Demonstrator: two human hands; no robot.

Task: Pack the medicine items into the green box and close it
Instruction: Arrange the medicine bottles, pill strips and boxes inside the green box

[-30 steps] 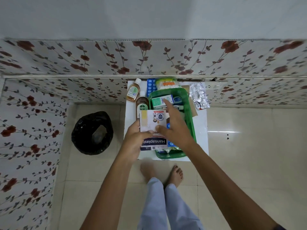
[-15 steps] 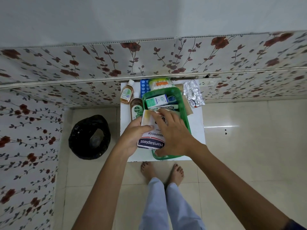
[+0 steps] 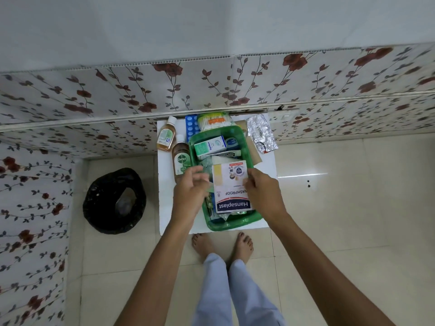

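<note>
Looks like a home, prob. a plain room corner; floral wall panels (image 3: 70, 107) w/ red roses, glossy cream floor tiles (image 3: 341, 208), black-bagged bin (image 3: 114, 200) by the wall, small white worktop (image 3: 269, 165), barefoot person (image 3: 222, 245).

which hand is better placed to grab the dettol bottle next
Left. The left hand is open and hovers just beside the Dettol bottle on the box's left, while the right hand rests on the Hansaplast box in the green box.

Both arms reach forward; left hand (image 3: 188, 196) loosely open, right hand (image 3: 263, 194) curled.
</note>
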